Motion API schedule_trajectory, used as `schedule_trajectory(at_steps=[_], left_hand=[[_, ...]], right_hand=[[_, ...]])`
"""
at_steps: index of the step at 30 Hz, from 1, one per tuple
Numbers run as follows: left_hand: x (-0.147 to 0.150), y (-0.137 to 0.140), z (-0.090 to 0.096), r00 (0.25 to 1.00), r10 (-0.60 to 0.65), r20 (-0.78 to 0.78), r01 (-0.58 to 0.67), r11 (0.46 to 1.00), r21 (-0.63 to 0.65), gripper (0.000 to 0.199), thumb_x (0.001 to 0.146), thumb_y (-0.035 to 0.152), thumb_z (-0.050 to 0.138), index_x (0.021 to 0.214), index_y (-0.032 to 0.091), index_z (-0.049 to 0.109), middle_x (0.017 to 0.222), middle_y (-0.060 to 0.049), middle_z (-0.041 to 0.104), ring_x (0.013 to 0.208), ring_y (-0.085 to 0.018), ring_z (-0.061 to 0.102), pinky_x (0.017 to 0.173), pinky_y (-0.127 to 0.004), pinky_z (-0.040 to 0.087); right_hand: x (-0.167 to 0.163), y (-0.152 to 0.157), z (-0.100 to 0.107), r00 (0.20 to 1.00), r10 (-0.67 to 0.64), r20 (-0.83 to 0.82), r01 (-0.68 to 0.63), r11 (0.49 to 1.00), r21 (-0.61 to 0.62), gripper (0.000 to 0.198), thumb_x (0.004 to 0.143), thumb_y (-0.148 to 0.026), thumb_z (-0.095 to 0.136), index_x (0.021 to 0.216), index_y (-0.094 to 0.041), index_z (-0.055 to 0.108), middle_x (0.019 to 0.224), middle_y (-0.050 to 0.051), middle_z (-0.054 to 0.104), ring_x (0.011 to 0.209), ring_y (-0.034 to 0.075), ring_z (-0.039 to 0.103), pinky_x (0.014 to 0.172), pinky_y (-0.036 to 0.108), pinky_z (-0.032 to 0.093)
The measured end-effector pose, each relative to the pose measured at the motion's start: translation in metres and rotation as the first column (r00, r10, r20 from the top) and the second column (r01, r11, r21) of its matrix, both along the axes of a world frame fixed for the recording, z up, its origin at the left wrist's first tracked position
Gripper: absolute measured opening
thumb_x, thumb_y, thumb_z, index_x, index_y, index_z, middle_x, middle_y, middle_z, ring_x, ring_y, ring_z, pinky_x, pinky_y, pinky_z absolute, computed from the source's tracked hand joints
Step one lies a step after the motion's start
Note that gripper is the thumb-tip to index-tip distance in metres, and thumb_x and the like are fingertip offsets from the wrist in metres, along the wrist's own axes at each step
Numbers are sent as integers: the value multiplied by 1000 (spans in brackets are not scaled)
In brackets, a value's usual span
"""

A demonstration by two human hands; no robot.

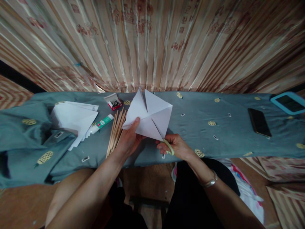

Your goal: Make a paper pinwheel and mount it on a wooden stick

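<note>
A white sheet of paper [157, 114] with slits running in from its corners is held up over the cloth. My left hand [130, 137] grips its lower left part, thumb on top and the other fingers underneath. At the lower right slit, my right hand [175, 146] is closed around yellow-green scissors [169, 148]; their blades lie along the cut in the paper. Just left of the sheet is a bundle of thin wooden sticks [116, 130], partly behind my left wrist.
A glue tube [102, 123], a small red-and-white box of dark pins [113, 102] and a stack of white paper [73, 116] lie left on the grey-green cloth [190, 111]. At right are a black phone [259, 122] and a blue-framed tablet [289, 102]. A striped curtain [152, 47] hangs behind.
</note>
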State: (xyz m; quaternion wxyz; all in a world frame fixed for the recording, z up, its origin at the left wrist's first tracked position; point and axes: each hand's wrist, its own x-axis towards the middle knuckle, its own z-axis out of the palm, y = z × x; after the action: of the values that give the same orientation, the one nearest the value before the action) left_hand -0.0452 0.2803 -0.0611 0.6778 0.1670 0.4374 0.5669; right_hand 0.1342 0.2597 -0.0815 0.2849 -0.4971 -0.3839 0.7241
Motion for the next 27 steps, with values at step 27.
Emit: schedule_trajectory(at_steps=[27], left_hand=[[-9,2,-3,979,-191,-68,192,981,10,22,73,22,78,91,14,69,83,-4,74,70,-16,68,64,-23,54]], right_hand=[[76,33,16,933,-334,136,241,858,454,55,55,-59,87,92,-21,71,74,1,70,66,15,61,62,29,47]])
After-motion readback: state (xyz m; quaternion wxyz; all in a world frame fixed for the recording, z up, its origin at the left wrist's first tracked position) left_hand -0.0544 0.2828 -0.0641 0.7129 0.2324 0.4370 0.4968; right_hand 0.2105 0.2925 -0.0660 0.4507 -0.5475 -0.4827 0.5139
